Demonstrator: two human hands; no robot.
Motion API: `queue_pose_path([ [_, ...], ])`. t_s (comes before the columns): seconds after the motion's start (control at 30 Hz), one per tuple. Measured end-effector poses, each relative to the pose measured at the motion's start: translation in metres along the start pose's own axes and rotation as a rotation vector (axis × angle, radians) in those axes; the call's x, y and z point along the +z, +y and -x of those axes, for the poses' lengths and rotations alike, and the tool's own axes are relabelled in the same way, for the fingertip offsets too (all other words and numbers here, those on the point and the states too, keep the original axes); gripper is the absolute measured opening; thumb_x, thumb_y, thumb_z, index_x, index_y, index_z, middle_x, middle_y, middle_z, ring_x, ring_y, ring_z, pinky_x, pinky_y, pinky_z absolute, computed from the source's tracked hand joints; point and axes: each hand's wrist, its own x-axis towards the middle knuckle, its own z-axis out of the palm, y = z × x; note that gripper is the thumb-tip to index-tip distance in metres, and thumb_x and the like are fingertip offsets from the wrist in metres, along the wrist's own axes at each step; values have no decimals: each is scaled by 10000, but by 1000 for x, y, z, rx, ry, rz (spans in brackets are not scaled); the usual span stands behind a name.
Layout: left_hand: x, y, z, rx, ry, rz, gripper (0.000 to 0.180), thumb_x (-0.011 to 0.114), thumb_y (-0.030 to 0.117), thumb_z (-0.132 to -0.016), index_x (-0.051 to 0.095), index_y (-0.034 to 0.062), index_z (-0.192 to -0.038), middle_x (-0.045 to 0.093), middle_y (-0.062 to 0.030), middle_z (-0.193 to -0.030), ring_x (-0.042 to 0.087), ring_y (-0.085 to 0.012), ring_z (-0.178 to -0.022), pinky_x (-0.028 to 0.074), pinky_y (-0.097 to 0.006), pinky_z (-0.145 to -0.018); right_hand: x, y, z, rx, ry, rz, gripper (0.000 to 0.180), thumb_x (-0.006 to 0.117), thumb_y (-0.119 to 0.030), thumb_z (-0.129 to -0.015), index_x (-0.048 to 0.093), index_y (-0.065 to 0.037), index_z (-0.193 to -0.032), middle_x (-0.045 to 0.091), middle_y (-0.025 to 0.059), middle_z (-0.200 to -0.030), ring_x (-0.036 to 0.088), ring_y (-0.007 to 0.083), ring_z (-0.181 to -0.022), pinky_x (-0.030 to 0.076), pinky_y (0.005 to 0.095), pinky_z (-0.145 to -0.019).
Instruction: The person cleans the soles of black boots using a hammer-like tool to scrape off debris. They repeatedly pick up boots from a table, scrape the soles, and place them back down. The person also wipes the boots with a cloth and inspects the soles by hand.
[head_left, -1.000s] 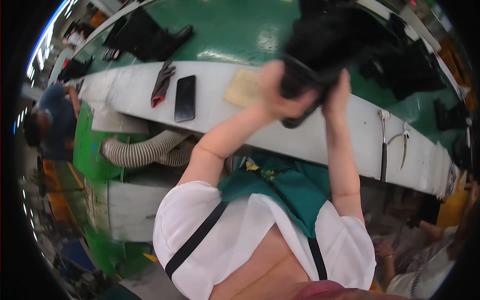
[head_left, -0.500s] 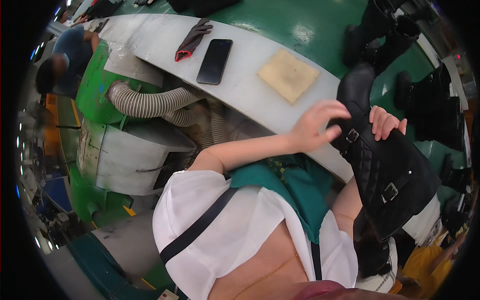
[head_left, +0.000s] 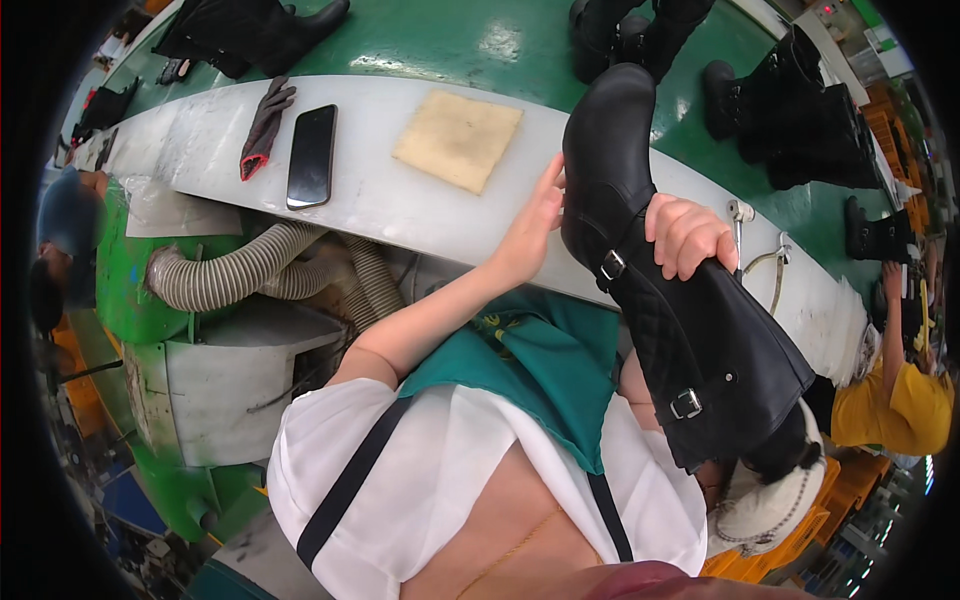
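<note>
A tall black leather boot [head_left: 690,345] with buckled straps and a quilted panel is held up in front of me, its toe pointing away and its shaft slanting back to the right. My right hand [head_left: 688,236] wraps over the ankle part, fingers closed on the leather. Beside the boot's left edge is my left hand [head_left: 538,222], its fingers stretched out and their tips at the foot part; part of its far side is hidden. A beige cloth pad [head_left: 458,140] lies on the white worktop [head_left: 370,215], left of the boot.
A phone [head_left: 312,157] and a dark glove [head_left: 265,128] lie on the worktop. Beyond runs a green surface [head_left: 440,40] with several black boots. Metal hand tools [head_left: 740,215] sit right of the boot. Ribbed hoses [head_left: 215,278] join a green machine at left; a person in yellow [head_left: 900,410] is at right.
My view has swung to the right, so the worktop items appear farther left. My left hand has gone from curled over the boot's ankle to stretched along its foot edge. The right hand keeps its hold.
</note>
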Motion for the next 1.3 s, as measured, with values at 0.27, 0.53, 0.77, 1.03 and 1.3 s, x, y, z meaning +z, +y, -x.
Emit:
queue_pose_path([
  [0.27,-2,-7,3,-77,3,10,708,243,507,-990,69,26,-1479,253,-131,-1478,341,-247,-1321,323,-374,-1036,4,-6,-2,70,65,90,611,160,-370,-1002,562,-146,-600,629,0,-614,551,145,-600,407,311,-682],
  [0.53,-6,-27,2,-57,-10,-53,664,236,463,-1004,86,20,-1476,245,-132,-1479,298,-242,-1347,275,-369,-1080,6,-15,-3,176,129,85,597,185,-365,-993,565,-142,-590,627,9,-603,547,150,-585,405,312,-676],
  [0.77,-5,-26,2,-30,0,-86,656,242,444,-1006,117,-12,-1461,230,-153,-1490,242,-253,-1378,217,-363,-1111,10,-16,-4,199,152,113,606,185,-375,-993,552,-148,-567,625,3,-598,542,142,-583,399,302,-671],
  [1.03,-3,-23,-1,-10,-44,-18,657,215,461,-1007,89,15,-1474,226,-130,-1492,255,-244,-1372,227,-371,-1112,8,-15,-4,160,157,110,628,183,-419,-1001,553,-147,-572,618,-7,-591,545,139,-581,399,300,-670],
  [1.3,1,-17,-2,-108,-14,90,598,170,430,-1020,170,20,-1456,289,-116,-1466,309,-216,-1344,264,-360,-1103,19,-12,-26,190,77,170,595,200,-334,-993,521,-149,-527,581,-9,-531,518,151,-503,406,303,-621],
])
